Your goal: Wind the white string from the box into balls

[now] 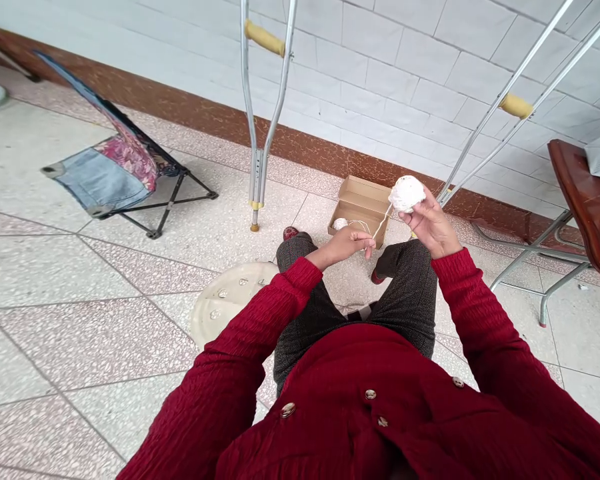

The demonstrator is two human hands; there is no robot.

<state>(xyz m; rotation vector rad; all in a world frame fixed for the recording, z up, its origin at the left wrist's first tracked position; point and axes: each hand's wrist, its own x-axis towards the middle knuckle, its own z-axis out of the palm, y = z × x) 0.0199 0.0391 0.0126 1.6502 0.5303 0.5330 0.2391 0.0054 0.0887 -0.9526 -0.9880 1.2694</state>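
Right hand grips white yarn ball, held up in front of body; left hand pinches its strand. Second ball in open cardboard box on floor near wall.

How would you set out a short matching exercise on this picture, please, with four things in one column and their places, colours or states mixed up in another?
Things:
1. White yarn ball
2. Yarn strand
3. Cardboard box
4. Folding chair

Places, colours or states:
A. On the floor, with its lid open
B. Blue and flowered fabric
C. Held up in the right hand
D. Running down to the fingers of the left hand

Right pairs: 1-C, 2-D, 3-A, 4-B
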